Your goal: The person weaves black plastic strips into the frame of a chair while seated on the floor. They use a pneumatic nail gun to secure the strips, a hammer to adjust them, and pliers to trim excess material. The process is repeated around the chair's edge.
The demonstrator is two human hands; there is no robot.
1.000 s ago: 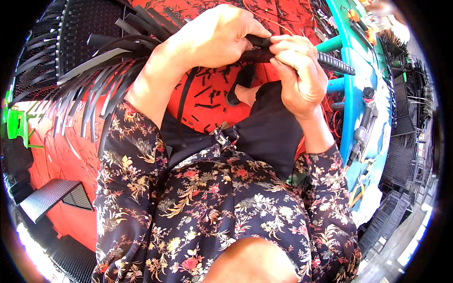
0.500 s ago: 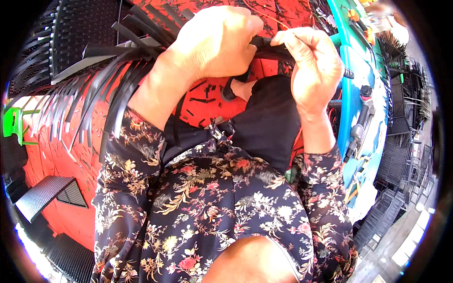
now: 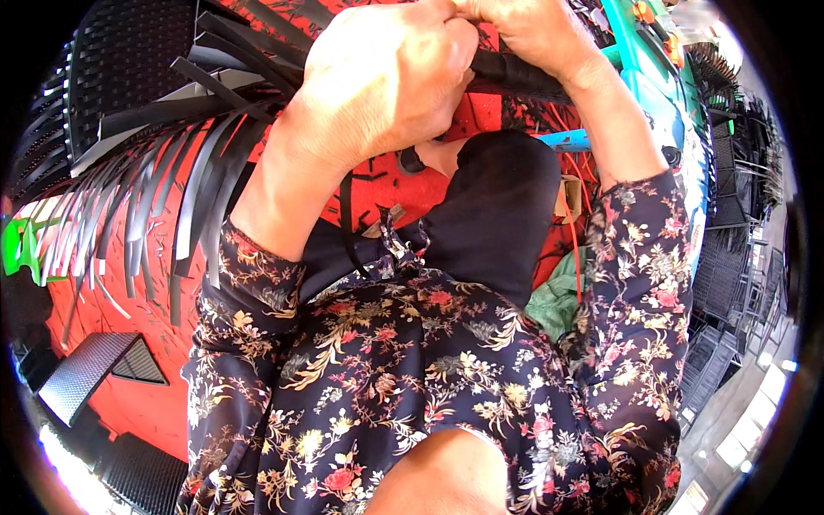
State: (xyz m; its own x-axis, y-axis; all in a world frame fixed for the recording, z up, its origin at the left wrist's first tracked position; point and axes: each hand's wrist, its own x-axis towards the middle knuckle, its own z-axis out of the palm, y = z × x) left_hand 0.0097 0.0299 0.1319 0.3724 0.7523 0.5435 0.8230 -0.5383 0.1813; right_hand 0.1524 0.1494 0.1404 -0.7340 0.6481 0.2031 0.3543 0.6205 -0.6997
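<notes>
My left hand [image 3: 390, 73] is closed in a fist at the top middle, around a black plastic strip against a black-wrapped bar [image 3: 519, 75]. Its fingers hide most of what it grips. My right hand [image 3: 528, 30] meets it at the upper edge, with its fingers bent toward the left knuckles. Whatever those fingers pinch is cut off by the picture's edge. Loose black strips [image 3: 227, 184] fan out and hang down left of my left wrist. Beyond them stands a black woven panel [image 3: 133, 73].
Black scraps litter the red floor covering [image 3: 180, 343]. A green stool [image 3: 21, 247] stands at far left, near a woven piece [image 3: 90, 369]. At right are a blue and green surface [image 3: 639, 60], a blue bar [image 3: 562, 140], a green cloth [image 3: 558, 296] and stacked dark woven furniture [image 3: 730, 257].
My right hand has moved up and left, from pinching at the bar's right part to my left hand. The left fist has stayed nearly in place. More of the wrapped bar shows.
</notes>
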